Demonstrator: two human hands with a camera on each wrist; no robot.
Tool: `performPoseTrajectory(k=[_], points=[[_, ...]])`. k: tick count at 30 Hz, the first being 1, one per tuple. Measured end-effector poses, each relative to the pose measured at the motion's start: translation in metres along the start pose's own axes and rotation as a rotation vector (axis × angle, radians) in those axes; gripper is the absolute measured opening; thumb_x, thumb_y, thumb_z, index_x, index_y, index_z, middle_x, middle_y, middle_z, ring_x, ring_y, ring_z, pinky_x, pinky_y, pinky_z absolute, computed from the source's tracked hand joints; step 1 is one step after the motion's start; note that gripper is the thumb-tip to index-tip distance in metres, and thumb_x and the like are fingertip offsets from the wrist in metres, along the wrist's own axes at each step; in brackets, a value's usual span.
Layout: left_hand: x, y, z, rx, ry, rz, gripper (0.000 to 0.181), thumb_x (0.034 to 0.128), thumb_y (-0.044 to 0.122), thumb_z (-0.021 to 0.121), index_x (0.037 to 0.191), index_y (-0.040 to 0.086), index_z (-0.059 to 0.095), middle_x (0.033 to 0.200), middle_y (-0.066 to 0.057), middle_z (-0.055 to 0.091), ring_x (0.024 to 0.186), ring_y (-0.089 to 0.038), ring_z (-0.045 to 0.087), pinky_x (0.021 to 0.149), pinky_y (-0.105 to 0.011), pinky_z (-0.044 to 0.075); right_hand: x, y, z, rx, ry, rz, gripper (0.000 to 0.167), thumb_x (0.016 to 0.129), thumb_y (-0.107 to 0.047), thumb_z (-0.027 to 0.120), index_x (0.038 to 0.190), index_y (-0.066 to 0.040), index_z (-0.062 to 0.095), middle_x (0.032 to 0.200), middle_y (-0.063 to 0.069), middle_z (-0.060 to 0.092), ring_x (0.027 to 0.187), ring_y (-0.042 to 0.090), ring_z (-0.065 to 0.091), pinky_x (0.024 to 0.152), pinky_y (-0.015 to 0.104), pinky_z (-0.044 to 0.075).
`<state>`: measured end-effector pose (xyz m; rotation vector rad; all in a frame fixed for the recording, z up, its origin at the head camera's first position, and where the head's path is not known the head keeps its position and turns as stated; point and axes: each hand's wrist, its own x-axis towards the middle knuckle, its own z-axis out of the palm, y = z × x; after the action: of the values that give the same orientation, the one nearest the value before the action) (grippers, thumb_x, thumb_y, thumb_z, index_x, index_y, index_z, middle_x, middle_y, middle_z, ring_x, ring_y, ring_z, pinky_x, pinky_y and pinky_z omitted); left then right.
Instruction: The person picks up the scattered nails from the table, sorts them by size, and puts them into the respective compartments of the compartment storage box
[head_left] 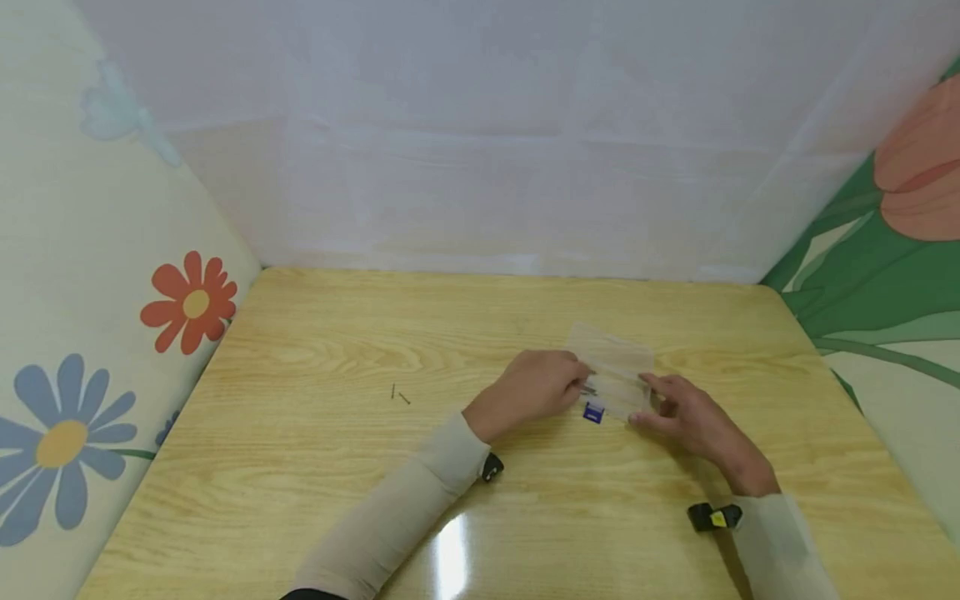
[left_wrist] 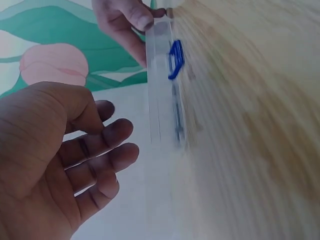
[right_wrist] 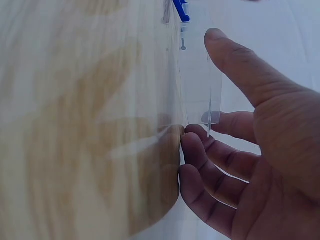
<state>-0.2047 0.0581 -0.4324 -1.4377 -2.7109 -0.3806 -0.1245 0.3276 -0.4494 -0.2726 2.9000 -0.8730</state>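
A clear plastic box [head_left: 617, 354] with a blue latch [head_left: 593, 412] lies on the wooden table. Several thin dark screws or nails [left_wrist: 177, 115] show through its near side, below the latch in the left wrist view. My right hand [head_left: 686, 417] grips the box's right end, thumb at the near corner and fingers along the end. My left hand [head_left: 536, 385] is over the box's left part, fingers curled and thumb against them. Whether something small is pinched there is hidden. I cannot tell how the lid stands.
Two small screws or nails [head_left: 400, 394] lie loose on the table [head_left: 315, 467], left of my left hand. A white cloth [head_left: 480, 200] hangs along the back edge, and flower-printed panels [head_left: 75, 250] stand at both sides.
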Motion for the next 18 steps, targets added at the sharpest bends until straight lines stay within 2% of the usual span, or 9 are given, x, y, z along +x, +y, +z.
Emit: performPoseTrajectory(k=[3,6,12,15,18], points=[[-0.014,-0.010,-0.005,-0.009,-0.001,-0.025,0.015,0.1022,0.018,0.055,0.099,0.021,0.070,0.087,0.007,0.061,0.065,-0.006,0.046,0.052,-0.022,0.035,-0.001,0.000,0.000,0.000,-0.008,0.004,0.075,0.093,-0.031,0.078,0.150,0.005,0.046,0.126,0.026,0.056,0.097,0.031,0.062,0.080,0.049,0.052],[-0.027,-0.021,-0.009,-0.006,0.002,-0.047,0.013,0.0998,0.017,0.057,0.104,0.020,0.070,0.089,0.007,0.062,0.066,-0.006,0.049,0.052,-0.023,0.038,-0.001,0.001,0.001,-0.009,-0.012,0.007,0.076,0.093,-0.033,0.078,0.150,0.005,0.046,0.129,0.027,0.056,0.099,0.032,0.061,0.082,0.052,0.052],[-0.057,-0.038,-0.020,0.018,-0.003,-0.106,0.015,0.0998,0.018,0.058,0.106,0.018,0.071,0.091,0.005,0.065,0.061,-0.008,0.048,0.047,-0.025,0.036,-0.001,0.001,0.000,-0.010,-0.013,0.015,0.077,0.093,-0.035,0.078,0.150,0.005,0.046,0.129,0.027,0.055,0.101,0.034,0.061,0.082,0.053,0.052],[-0.073,-0.047,-0.027,0.033,-0.008,-0.181,0.015,0.1003,0.020,0.059,0.106,0.017,0.072,0.094,0.002,0.067,0.058,-0.009,0.048,0.046,-0.025,0.036,-0.001,0.001,0.000,-0.008,-0.016,0.025,0.077,0.093,-0.035,0.078,0.151,0.005,0.045,0.129,0.027,0.055,0.102,0.034,0.061,0.083,0.053,0.051],[-0.089,-0.056,-0.035,0.033,-0.014,-0.282,0.016,0.1000,0.023,0.062,0.105,0.013,0.073,0.097,-0.002,0.071,0.060,-0.010,0.052,0.047,-0.027,0.041,0.000,0.001,0.000,-0.010,-0.021,0.028,0.078,0.093,-0.035,0.078,0.151,0.004,0.045,0.129,0.026,0.055,0.102,0.033,0.060,0.083,0.053,0.051]])
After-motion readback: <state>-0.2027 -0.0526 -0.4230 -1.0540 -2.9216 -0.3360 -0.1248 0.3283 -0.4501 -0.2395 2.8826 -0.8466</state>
